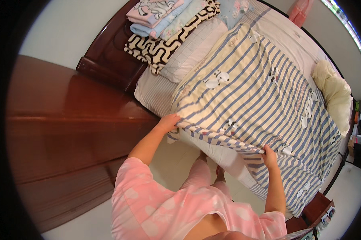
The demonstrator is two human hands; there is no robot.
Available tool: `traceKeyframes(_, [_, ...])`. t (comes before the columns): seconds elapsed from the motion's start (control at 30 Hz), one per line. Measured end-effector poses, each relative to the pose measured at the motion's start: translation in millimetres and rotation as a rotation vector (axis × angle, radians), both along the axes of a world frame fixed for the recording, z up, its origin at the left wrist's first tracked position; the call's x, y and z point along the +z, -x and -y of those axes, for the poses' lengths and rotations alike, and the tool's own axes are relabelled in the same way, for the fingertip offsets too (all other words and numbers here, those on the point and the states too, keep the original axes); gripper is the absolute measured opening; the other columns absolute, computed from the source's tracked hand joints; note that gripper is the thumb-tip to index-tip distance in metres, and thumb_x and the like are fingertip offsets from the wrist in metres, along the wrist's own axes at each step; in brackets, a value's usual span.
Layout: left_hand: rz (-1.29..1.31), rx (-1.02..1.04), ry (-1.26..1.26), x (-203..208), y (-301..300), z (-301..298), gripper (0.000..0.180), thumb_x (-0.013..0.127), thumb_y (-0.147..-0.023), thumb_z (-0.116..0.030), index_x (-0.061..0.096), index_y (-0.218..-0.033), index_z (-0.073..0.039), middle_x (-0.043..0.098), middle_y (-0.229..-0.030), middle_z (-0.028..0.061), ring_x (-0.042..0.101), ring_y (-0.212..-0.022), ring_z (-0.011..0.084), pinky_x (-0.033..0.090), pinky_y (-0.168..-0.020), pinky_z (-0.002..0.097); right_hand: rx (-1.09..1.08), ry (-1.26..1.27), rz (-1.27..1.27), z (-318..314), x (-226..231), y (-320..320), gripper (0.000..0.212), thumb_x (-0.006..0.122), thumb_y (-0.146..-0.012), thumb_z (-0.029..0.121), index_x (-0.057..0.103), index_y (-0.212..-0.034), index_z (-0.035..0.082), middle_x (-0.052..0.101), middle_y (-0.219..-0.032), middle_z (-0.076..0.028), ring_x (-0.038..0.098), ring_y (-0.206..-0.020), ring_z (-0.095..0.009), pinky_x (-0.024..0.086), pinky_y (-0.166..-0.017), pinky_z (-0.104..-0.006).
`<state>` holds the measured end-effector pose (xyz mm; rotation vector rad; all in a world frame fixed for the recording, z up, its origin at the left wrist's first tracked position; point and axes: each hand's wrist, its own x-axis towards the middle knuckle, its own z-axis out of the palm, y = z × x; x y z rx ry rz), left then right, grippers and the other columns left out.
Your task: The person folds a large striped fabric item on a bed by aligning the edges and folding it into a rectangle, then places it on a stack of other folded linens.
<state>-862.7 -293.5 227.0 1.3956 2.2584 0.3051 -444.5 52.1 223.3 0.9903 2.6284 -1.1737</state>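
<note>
A cream duvet cover (244, 92) with blue stripes and printed pandas lies spread over much of the bed. My left hand (170, 122) is closed on its near edge, close to the pillow end. Farther along that same edge, my right hand (269, 156) grips the cloth with the thumb on top. Between my hands the edge is lifted and runs in a gathered fold. Below the fold, part of the white mattress side (224, 154) shows. Past my right hand, the striped cloth hangs down over the bed's near side.
At the dark wooden headboard (108, 52) lie folded bedding (160, 18), a black-and-cream patterned blanket (148, 52) and a pale pillow (188, 56). A brown wooden cabinet (68, 108) stands to my left. A bundled cream quilt (332, 92) rests at the far right. A small wooden drawer unit (318, 208) stands at lower right.
</note>
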Motion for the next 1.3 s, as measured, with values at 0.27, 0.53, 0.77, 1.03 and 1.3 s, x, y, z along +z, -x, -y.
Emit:
traceKeyframes(0.27, [-0.328,0.222,0.217,-38,89,-37,0.026,0.064,-0.068,-0.01,0.064,-0.093,-0.016,0.054,-0.093,0.0027,0.048,-0.097,0.0241,0.04,-0.087,0.0414,-0.189,-0.031,0.185,-1,-27,29,0.013,0.057,-0.071,0.004,0.05,-0.082,0.007,0.059,-0.081,-0.014,0.055,-0.082,-0.036,0.043,-0.067,-0.0426])
traceKeyframes(0.53, [-0.55,-0.189,0.084,-11,135,-271,0.019,0.049,-0.076,-0.01,0.066,-0.08,-0.018,0.059,-0.086,0.0007,0.052,-0.096,0.0193,0.023,-0.103,0.0478,-0.427,-0.404,0.274,-85,-33,18,0.009,0.052,-0.074,0.007,0.049,-0.082,0.008,0.057,-0.073,-0.017,0.056,-0.073,-0.039,0.042,-0.06,-0.0454])
traceKeyframes(0.77, [-0.494,0.153,-0.272,-61,148,-370,0.03,0.057,-0.073,-0.013,0.059,-0.102,-0.018,0.05,-0.113,0.0043,0.039,-0.117,0.0243,0.019,-0.104,0.0511,-0.712,-0.452,-0.053,-190,-86,65,0.03,0.054,-0.074,0.0,0.046,-0.102,0.005,0.052,-0.099,-0.02,0.05,-0.099,-0.038,0.041,-0.08,-0.0424])
traceKeyframes(1.03, [-0.441,0.901,-0.095,-168,124,-197,0.077,0.074,-0.062,-0.024,0.036,-0.128,-0.011,0.036,-0.13,0.0171,0.035,-0.121,0.034,0.028,-0.099,0.0462,-0.293,-0.109,0.122,-75,-180,91,0.057,0.065,-0.068,0.004,0.043,-0.121,0.005,0.034,-0.131,-0.022,0.039,-0.118,-0.038,0.038,-0.096,-0.0392])
traceKeyframes(1.3, [0.545,1.897,-0.388,-230,146,-142,0.102,0.078,-0.063,-0.042,0.018,-0.137,-0.005,0.041,-0.129,0.0141,0.044,-0.116,0.0298,0.042,-0.09,0.0443,0.083,-0.151,0.651,26,-169,144,0.083,0.07,-0.066,0.025,0.029,-0.136,0.013,0.026,-0.138,-0.016,0.03,-0.121,-0.041,0.043,-0.085,-0.0485])
